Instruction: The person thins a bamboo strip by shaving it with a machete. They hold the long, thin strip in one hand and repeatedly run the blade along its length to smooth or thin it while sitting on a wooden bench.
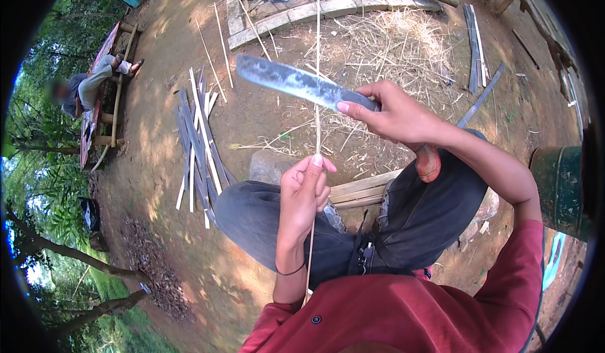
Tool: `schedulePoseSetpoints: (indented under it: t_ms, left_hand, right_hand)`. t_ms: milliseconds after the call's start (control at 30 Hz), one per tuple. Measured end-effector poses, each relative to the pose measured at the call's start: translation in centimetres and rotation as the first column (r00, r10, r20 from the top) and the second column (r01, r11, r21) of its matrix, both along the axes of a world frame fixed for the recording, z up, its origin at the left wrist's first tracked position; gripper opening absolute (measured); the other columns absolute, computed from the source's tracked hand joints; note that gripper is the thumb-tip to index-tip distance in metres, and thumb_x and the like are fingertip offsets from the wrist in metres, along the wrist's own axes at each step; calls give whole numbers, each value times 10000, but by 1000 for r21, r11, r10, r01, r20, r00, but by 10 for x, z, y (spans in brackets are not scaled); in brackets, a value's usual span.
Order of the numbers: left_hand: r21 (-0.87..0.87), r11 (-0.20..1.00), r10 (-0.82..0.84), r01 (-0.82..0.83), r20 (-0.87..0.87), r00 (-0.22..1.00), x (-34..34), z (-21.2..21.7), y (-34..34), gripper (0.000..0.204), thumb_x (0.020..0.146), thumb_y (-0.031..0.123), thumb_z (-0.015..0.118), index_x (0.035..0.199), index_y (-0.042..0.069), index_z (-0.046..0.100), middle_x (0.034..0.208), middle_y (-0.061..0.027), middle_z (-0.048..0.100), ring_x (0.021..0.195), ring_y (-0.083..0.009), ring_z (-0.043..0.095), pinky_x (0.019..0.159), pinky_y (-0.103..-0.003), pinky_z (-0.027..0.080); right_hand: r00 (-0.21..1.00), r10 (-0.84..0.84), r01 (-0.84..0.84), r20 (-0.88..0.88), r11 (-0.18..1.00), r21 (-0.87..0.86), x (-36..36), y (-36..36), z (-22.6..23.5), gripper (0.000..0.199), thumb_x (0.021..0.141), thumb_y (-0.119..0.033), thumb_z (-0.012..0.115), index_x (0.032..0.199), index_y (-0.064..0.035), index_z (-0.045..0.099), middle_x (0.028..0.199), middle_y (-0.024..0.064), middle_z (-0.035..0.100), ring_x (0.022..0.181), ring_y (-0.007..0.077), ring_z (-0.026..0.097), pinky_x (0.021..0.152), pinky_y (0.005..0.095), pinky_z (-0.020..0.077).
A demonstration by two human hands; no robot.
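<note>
A long, thin bamboo strip runs from the top of the view down past my lap. My left hand is closed on it, pinching it between thumb and fingers in front of my knees. My right hand grips a machete near the base of its broad, worn blade, thumb on the flat. Its wooden handle sticks out below my wrist, by my right thigh. Pointing left, the blade crosses the strip above my left hand; whether they touch I cannot tell.
Split bamboo slats lie in a pile to the left. Pale shavings cover the ground ahead, before a brick-edged fire pit. More slats lie between my legs. A green drum stands right. Far left, a person sits on a bench.
</note>
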State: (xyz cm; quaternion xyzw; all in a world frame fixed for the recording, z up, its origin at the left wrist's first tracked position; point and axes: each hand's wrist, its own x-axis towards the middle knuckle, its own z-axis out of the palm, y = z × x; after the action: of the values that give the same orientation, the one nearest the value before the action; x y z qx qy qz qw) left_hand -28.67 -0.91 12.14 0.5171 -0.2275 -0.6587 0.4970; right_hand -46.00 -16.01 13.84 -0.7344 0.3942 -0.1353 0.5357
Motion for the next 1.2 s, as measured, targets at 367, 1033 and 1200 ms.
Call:
schedulePoseSetpoints:
  t_ms: [367,1033,1200]
  left_hand:
    - [-56,986,-163,155,-227,960,0,-7,-4,318,1056,270,386,961,6,536,565,86,223,432,-11,202,388,-201,177]
    - [-53,954,-299,294,-126,946,6,4,10,400,1059,281,302,1137,-65,486,535,45,282,432,-56,275,398,-213,262]
    - [-4,942,-334,335,-75,940,9,3,20,404,1059,308,310,1188,-35,481,542,38,304,437,-53,281,408,-211,277]
  right_hand:
    - [965,-202,163,165,961,221,8,-17,11,267,856,-237,736,903,1,623,556,-30,512,391,42,434,362,220,334]
    - [915,-301,262,270,950,170,5,-31,15,302,840,-247,754,805,-2,581,544,-17,501,427,56,471,386,226,390]
    - [868,-375,332,326,926,183,-1,-43,15,336,839,-300,758,763,-79,516,547,-54,454,422,30,411,395,205,348]
